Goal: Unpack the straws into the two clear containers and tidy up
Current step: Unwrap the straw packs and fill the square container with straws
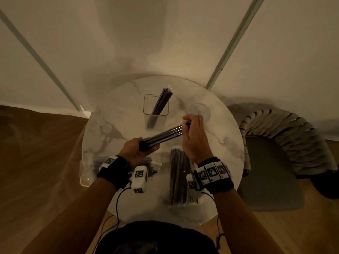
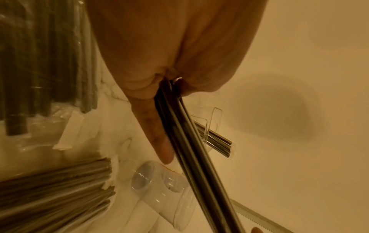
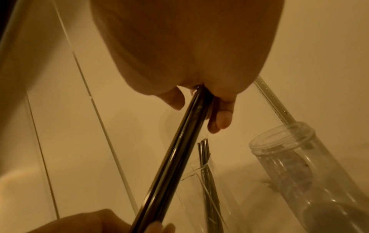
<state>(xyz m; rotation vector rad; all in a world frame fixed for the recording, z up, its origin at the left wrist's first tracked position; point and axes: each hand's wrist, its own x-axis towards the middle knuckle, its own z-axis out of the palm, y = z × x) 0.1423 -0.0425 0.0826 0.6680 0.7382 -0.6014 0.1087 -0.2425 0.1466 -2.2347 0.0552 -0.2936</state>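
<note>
A glossy bundle of dark straws [image 1: 161, 137] is held level above the round marble table [image 1: 225, 143]. My left hand [image 1: 145, 143] grips its near end and my right hand [image 1: 189, 123] pinches its far end. In the wrist views the bundle [image 2: 191, 149] [image 3: 179, 157] runs out from between the curled fingers. The square clear container [image 1: 156, 105] stands behind it with several dark straws leaning inside. The round clear container [image 1: 201, 109] stands just beyond my right hand, and in the right wrist view this container [image 3: 299, 165] holds no straws.
A wrapped pack of straws [image 1: 178, 178] lies near my right wrist. Another pack [image 1: 152, 165] lies under my left hand. Clear plastic wrap [image 1: 85, 169] hangs at the table's left edge. A padded chair [image 1: 275, 143] stands close on the right. A wall is behind.
</note>
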